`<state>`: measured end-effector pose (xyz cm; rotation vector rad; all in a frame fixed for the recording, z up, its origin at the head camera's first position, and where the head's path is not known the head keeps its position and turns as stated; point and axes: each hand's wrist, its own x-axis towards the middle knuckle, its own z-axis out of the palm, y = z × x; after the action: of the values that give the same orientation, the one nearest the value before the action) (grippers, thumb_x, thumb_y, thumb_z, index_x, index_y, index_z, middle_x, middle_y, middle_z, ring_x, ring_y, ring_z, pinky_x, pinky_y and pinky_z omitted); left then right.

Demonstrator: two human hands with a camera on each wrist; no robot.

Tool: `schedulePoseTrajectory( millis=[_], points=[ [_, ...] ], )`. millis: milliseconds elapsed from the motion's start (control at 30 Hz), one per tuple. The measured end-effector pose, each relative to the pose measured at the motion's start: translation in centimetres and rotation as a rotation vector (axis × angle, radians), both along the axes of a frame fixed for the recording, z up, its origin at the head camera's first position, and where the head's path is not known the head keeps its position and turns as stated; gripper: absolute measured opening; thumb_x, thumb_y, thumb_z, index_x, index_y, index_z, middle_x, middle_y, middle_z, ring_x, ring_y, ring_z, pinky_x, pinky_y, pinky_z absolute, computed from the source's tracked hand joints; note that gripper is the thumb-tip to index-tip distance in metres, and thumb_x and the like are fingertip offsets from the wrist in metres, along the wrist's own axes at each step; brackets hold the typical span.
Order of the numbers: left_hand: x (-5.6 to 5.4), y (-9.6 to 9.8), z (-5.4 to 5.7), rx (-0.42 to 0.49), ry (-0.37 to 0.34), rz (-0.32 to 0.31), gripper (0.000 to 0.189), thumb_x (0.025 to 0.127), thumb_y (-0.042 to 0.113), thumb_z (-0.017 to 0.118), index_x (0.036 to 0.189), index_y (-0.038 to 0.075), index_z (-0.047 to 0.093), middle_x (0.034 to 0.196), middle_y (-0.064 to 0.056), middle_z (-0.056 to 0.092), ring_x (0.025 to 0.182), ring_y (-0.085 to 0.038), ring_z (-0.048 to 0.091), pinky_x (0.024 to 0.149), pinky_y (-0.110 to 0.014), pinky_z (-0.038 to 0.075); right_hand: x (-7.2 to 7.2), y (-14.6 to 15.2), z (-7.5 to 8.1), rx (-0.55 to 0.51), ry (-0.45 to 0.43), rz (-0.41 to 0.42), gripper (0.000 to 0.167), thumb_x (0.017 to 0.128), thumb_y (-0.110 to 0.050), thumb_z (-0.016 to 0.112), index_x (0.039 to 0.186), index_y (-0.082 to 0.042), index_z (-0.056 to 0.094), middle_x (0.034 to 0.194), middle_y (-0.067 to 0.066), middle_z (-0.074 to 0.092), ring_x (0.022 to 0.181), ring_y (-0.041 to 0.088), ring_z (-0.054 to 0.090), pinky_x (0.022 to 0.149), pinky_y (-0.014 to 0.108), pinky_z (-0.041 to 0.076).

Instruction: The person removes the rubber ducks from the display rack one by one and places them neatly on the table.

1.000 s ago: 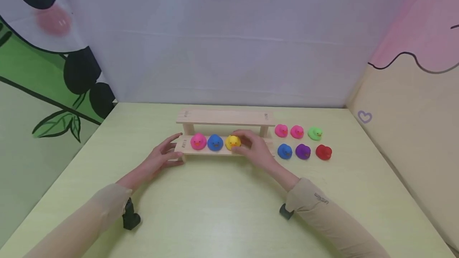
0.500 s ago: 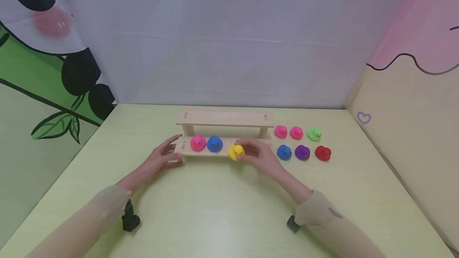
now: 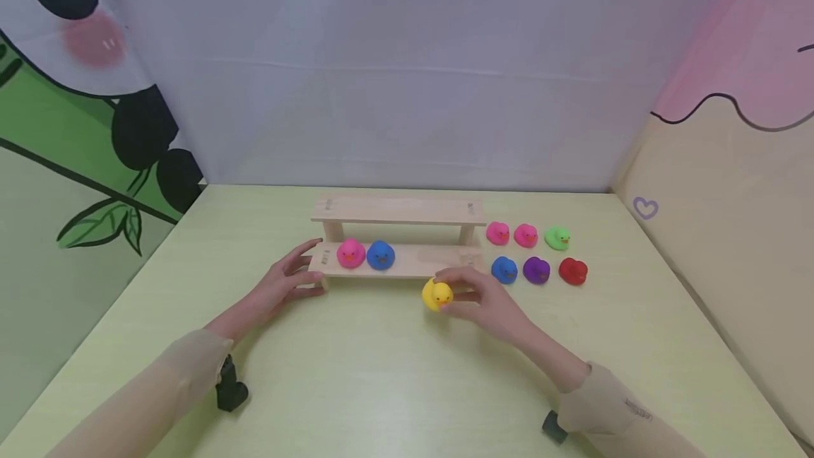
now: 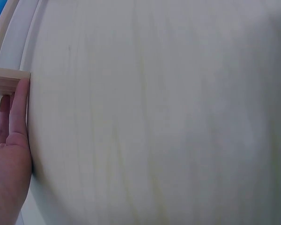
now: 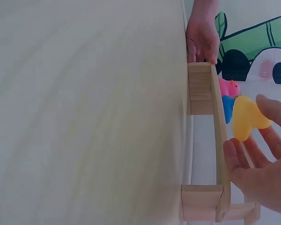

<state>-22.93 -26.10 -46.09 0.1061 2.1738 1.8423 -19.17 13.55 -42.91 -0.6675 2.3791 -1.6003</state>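
My right hand (image 3: 486, 302) pinches a yellow rubber duck (image 3: 437, 295) between thumb and fingers, just in front of the two-step wooden rack (image 3: 420, 260). In the right wrist view the yellow duck (image 5: 246, 117) shows beside the rack's lower board (image 5: 220, 140). My left hand (image 3: 286, 280) touches the rack's left end, its fingers fairly straight; the left wrist view shows those fingers (image 4: 19, 110) against the wood. On the lower step sit a pink duck (image 3: 351, 254) and a blue duck (image 3: 381, 255), side by side near the left end.
Right of the rack, ducks stand on the table (image 3: 356, 387) in two rows: two pink ones (image 3: 498, 233) and a green one (image 3: 557, 238) behind, a blue (image 3: 504, 270), a purple (image 3: 537, 271) and a red one (image 3: 574, 272) in front. The upper step (image 3: 399, 209) rises behind.
My right hand has lifted the yellow duck off the lower step and brought it toward me and slightly right. The left hand stays at the rack's end.
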Motion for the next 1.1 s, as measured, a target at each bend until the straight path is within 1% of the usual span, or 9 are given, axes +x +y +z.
schedulePoseTrajectory(
  millis=[133,300,367,433,533,667,733,900,1100],
  points=[
    [0.0,0.0,0.0,-0.008,0.005,-0.004,0.076,0.098,0.024,0.063,0.159,0.028,0.017,0.155,-0.020,0.031,0.122,-0.021,0.055,0.098,-0.040,0.057,0.9,0.9,-0.2,0.017,0.000,0.003,0.039,0.087,-0.019,0.076,0.125,-0.024,0.064,0.131,0.000,0.061,0.119,0.022,0.061,0.098,0.033,0.057],
    [0.0,0.0,0.0,-0.015,0.006,-0.008,0.076,0.097,0.026,0.063,0.159,0.029,0.017,0.156,-0.019,0.031,0.123,-0.022,0.055,0.098,-0.040,0.057,1.9,2.0,-0.4,0.018,0.018,0.005,0.040,0.086,-0.018,0.077,0.124,-0.024,0.065,0.130,-0.001,0.062,0.119,0.021,0.060,0.098,0.039,0.057],
    [0.0,0.0,0.0,-0.017,0.008,-0.009,0.076,0.097,0.026,0.063,0.159,0.029,0.017,0.156,-0.020,0.031,0.123,-0.021,0.055,0.098,-0.039,0.057,2.2,2.4,-0.6,0.020,0.036,0.011,0.040,0.086,-0.017,0.077,0.124,-0.021,0.065,0.128,0.001,0.062,0.118,0.022,0.060,0.097,0.040,0.058],
    [-0.1,0.0,-0.1,-0.015,0.012,-0.010,0.076,0.098,0.025,0.062,0.159,0.029,0.017,0.155,-0.020,0.031,0.122,-0.020,0.056,0.098,-0.039,0.057,2.5,2.8,-0.8,0.029,0.048,0.011,0.039,0.086,-0.017,0.077,0.123,-0.019,0.065,0.127,0.004,0.064,0.118,0.024,0.060,0.096,0.039,0.058],
    [-0.1,-0.1,-0.1,-0.017,0.014,-0.011,0.076,0.098,0.025,0.062,0.159,0.028,0.017,0.155,-0.020,0.031,0.122,-0.020,0.056,0.097,-0.039,0.057,2.7,3.4,-1.0,0.056,0.039,0.002,0.039,0.087,-0.019,0.076,0.124,-0.018,0.065,0.128,0.006,0.064,0.119,0.026,0.060,0.095,0.035,0.059],
    [-0.1,0.0,-0.1,-0.022,0.010,-0.007,0.077,0.097,0.025,0.063,0.159,0.029,0.017,0.155,-0.020,0.031,0.123,-0.022,0.055,0.097,-0.038,0.057,3.0,4.3,-1.2,0.089,0.009,-0.004,0.038,0.087,-0.022,0.075,0.124,-0.021,0.065,0.132,0.005,0.062,0.120,0.028,0.061,0.094,0.027,0.058],
    [-0.1,0.0,-0.1,-0.024,0.010,-0.006,0.077,0.097,0.026,0.063,0.159,0.029,0.017,0.155,-0.020,0.031,0.124,-0.024,0.055,0.097,-0.038,0.057,3.0,4.8,-1.2,0.092,0.001,0.002,0.039,0.087,-0.022,0.076,0.124,-0.022,0.065,0.131,0.005,0.063,0.120,0.028,0.061,0.094,0.026,0.058],
    [-0.1,-0.1,-0.2,-0.021,0.015,-0.004,0.077,0.097,0.025,0.063,0.159,0.029,0.017,0.155,-0.020,0.031,0.123,-0.023,0.055,0.097,-0.038,0.057,3.0,6.1,-1.5,0.115,-0.009,0.017,0.040,0.086,-0.022,0.077,0.124,-0.021,0.064,0.127,0.005,0.064,0.118,0.029,0.061,0.094,0.028,0.059],
    [-0.1,-0.1,-0.3,-0.016,0.010,-0.004,0.077,0.097,0.026,0.064,0.159,0.029,0.018,0.155,-0.020,0.031,0.122,-0.019,0.056,0.096,-0.038,0.058,2.7,7.3,-1.8,0.160,-0.030,-0.021,0.041,0.084,-0.018,0.078,0.124,-0.019,0.065,0.128,0.008,0.064,0.119,0.032,0.061,0.092,0.029,0.059]
  ],
)
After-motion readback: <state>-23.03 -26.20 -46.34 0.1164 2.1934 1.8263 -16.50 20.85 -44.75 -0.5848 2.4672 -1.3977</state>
